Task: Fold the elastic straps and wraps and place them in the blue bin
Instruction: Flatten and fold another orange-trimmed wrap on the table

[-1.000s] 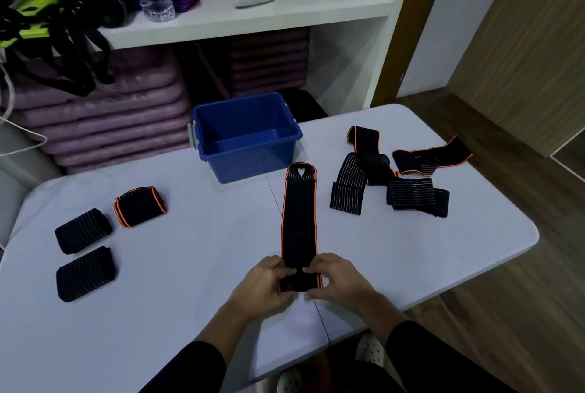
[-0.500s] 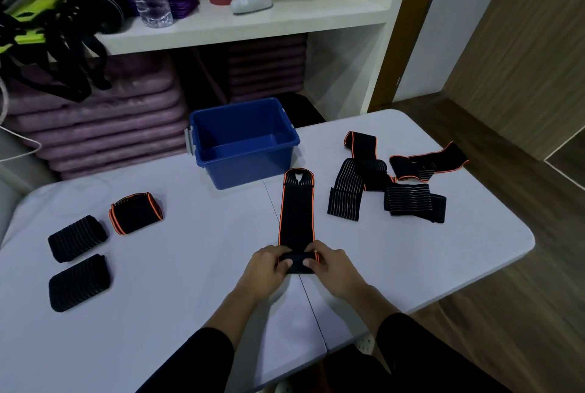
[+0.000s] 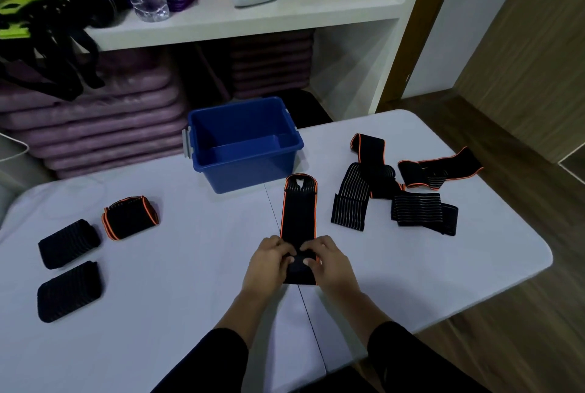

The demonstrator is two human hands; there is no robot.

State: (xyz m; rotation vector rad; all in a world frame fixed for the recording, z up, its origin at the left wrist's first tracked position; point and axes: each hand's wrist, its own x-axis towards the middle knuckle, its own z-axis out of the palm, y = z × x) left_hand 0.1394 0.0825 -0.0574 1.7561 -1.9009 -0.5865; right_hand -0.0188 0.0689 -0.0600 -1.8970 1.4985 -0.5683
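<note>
More strap (image 3: 299, 212) is rolled than before.

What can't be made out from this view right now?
1. Head view: near end of the orange-edged strap, covered by the left hand and right hand; grip underneath unseen.
2. Head view: front floor of the blue bin, hidden by its own front wall.
3. Head view: count of the unfolded wraps, which overlap.

The strap (image 3: 297, 218) is matt black ribbed elastic cloth with orange edging; the blue bin (image 3: 243, 168) is smooth, faintly glossy plastic; the counter (image 3: 177, 266) is smooth, matt white; the floor (image 3: 522, 345) looks like wood
</note>
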